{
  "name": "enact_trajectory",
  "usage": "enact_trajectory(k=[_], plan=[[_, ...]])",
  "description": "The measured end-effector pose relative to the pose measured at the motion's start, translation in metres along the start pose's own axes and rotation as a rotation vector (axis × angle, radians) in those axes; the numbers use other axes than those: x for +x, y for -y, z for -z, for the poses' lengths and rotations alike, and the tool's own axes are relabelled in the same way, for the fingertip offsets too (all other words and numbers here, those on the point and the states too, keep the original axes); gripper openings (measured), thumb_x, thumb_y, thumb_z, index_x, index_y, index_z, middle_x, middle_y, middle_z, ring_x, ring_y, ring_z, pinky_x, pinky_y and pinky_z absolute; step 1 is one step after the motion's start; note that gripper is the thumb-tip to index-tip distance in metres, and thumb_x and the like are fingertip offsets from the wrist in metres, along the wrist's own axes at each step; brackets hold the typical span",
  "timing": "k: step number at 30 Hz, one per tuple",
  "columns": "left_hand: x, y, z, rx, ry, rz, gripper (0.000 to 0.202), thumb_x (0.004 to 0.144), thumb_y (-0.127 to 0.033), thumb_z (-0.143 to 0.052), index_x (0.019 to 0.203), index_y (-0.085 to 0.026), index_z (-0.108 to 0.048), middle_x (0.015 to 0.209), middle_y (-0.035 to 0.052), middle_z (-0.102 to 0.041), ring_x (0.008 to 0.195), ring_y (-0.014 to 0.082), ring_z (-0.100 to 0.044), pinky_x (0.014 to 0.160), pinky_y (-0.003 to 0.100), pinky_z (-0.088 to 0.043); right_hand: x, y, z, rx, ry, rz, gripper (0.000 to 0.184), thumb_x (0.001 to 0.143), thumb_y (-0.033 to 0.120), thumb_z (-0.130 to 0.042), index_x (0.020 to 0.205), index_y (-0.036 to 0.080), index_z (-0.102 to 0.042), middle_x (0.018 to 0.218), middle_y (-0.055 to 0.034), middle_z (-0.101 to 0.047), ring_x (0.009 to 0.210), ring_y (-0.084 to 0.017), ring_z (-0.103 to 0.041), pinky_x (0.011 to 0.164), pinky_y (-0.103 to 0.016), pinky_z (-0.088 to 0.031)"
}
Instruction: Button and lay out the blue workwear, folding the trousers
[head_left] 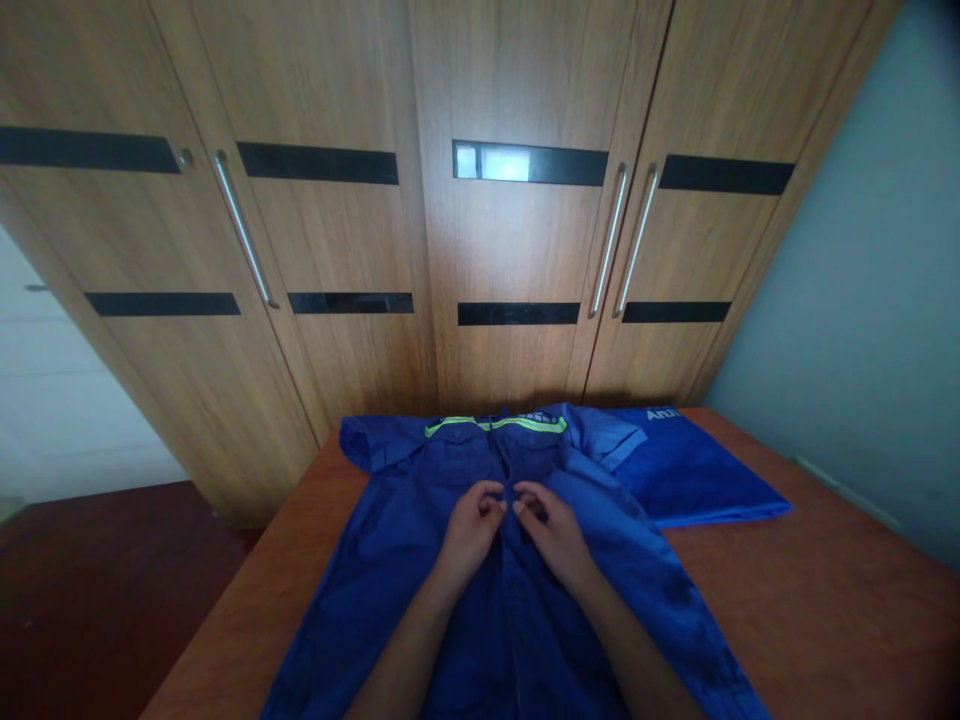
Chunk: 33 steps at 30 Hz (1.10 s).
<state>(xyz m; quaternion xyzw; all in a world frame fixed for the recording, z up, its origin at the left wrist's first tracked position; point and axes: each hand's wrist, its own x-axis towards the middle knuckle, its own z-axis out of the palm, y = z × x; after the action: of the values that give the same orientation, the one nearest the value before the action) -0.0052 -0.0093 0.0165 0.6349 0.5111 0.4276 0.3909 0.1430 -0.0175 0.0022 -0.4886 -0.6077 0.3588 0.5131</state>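
Note:
A blue work shirt (pixel 390 540) with a yellow-green stripe across the chest lies spread flat on a brown wooden table (pixel 825 600), front side up. My left hand (pixel 469 525) and my right hand (pixel 551 530) meet at the shirt's centre placket. Both hands have their fingers curled and pinched on the placket fabric, fingertips almost touching each other. What lies between the fingertips is too small to make out beyond the cloth.
A folded blue garment (pixel 697 475) with white lettering lies to the right of the shirt, at the far side of the table. A wooden wardrobe (pixel 495 250) with metal handles stands right behind the table. A grey wall (pixel 885 300) is at the right, dark red floor (pixel 97 590) at the left.

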Motion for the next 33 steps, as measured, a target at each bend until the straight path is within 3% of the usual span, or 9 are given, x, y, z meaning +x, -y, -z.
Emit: enact_trajectory(k=[4, 9, 11, 14, 18, 22, 27, 33], plan=[[-0.003, 0.0, 0.001, 0.123, 0.035, -0.016, 0.026, 0.077, -0.016, -0.05, 0.1, -0.017, -0.062, 0.07, 0.0002, -0.065, 0.063, 0.0148, -0.06, 0.06, 0.023, -0.042, -0.005, -0.009, 0.002, -0.146, 0.125, 0.04, 0.028, 0.074, 0.021, -0.058, 0.1, 0.022, -0.068, 0.067, 0.0007, -0.066, 0.062, -0.017, -0.061, 0.063, -0.027, -0.045], [-0.012, -0.007, 0.015, 0.315, 0.143, -0.056, 0.027, 0.068, -0.001, -0.048, 0.073, -0.02, -0.067, 0.058, -0.0011, -0.063, 0.055, 0.0153, -0.059, 0.059, 0.023, -0.041, -0.004, -0.006, 0.019, -0.387, 0.219, 0.058, 0.03, 0.07, 0.014, -0.058, 0.095, 0.025, -0.071, 0.062, 0.0015, -0.068, 0.059, -0.017, -0.061, 0.059, -0.025, -0.039], [-0.009, -0.012, 0.021, 0.385, 0.133, -0.079, 0.028, 0.068, 0.0, -0.049, 0.07, -0.021, -0.067, 0.061, 0.0006, -0.064, 0.06, 0.0168, -0.061, 0.063, 0.025, -0.042, 0.004, 0.001, 0.023, -0.474, 0.203, 0.047, 0.021, 0.068, 0.017, -0.062, 0.085, 0.026, -0.072, 0.06, 0.0015, -0.067, 0.058, -0.017, -0.06, 0.056, -0.025, -0.036], [0.008, -0.021, 0.024, 0.462, 0.067, -0.134, 0.028, 0.072, -0.001, -0.049, 0.078, -0.02, -0.069, 0.078, 0.006, -0.069, 0.078, 0.0204, -0.063, 0.076, 0.029, -0.043, 0.024, 0.014, 0.017, -0.518, 0.078, 0.016, 0.008, 0.07, 0.028, -0.067, 0.076, 0.025, -0.071, 0.066, -0.0017, -0.07, 0.065, -0.018, -0.062, 0.059, -0.026, -0.037], [0.046, -0.03, 0.014, 0.492, 0.01, -0.211, 0.032, 0.077, 0.0, -0.045, 0.09, -0.019, -0.068, 0.096, 0.0079, -0.068, 0.094, 0.0193, -0.061, 0.087, 0.029, -0.042, 0.056, 0.02, -0.007, -0.505, -0.062, -0.077, 0.013, 0.074, 0.032, -0.066, 0.083, 0.023, -0.069, 0.079, -0.0068, -0.072, 0.077, -0.02, -0.064, 0.068, -0.027, -0.04], [0.075, -0.023, 0.0, 0.516, -0.005, -0.211, 0.032, 0.075, 0.001, -0.047, 0.088, -0.019, -0.068, 0.089, 0.0052, -0.068, 0.084, 0.0169, -0.062, 0.081, 0.027, -0.044, 0.074, 0.007, -0.019, -0.48, -0.102, -0.129, 0.01, 0.072, 0.023, -0.064, 0.081, 0.021, -0.068, 0.08, -0.0095, -0.071, 0.077, -0.022, -0.065, 0.067, -0.029, -0.04], [0.084, -0.003, -0.003, 0.587, 0.004, -0.158, 0.02, 0.074, -0.005, -0.054, 0.08, -0.018, -0.068, 0.078, 0.0043, -0.066, 0.074, 0.018, -0.061, 0.073, 0.028, -0.045, 0.077, -0.019, -0.013, -0.365, -0.132, -0.137, 0.013, 0.069, 0.017, -0.056, 0.073, 0.022, -0.068, 0.072, -0.0032, -0.069, 0.073, -0.021, -0.063, 0.065, -0.028, -0.041], [0.082, 0.003, 0.001, 0.645, 0.002, -0.105, 0.016, 0.073, -0.008, -0.057, 0.078, -0.02, -0.067, 0.084, 0.0059, -0.065, 0.082, 0.0201, -0.061, 0.076, 0.028, -0.043, 0.082, -0.033, -0.012, -0.115, -0.176, -0.116, 0.02, 0.066, 0.024, -0.054, 0.079, 0.021, -0.069, 0.065, 0.0014, -0.066, 0.066, -0.019, -0.06, 0.064, -0.028, -0.044]])
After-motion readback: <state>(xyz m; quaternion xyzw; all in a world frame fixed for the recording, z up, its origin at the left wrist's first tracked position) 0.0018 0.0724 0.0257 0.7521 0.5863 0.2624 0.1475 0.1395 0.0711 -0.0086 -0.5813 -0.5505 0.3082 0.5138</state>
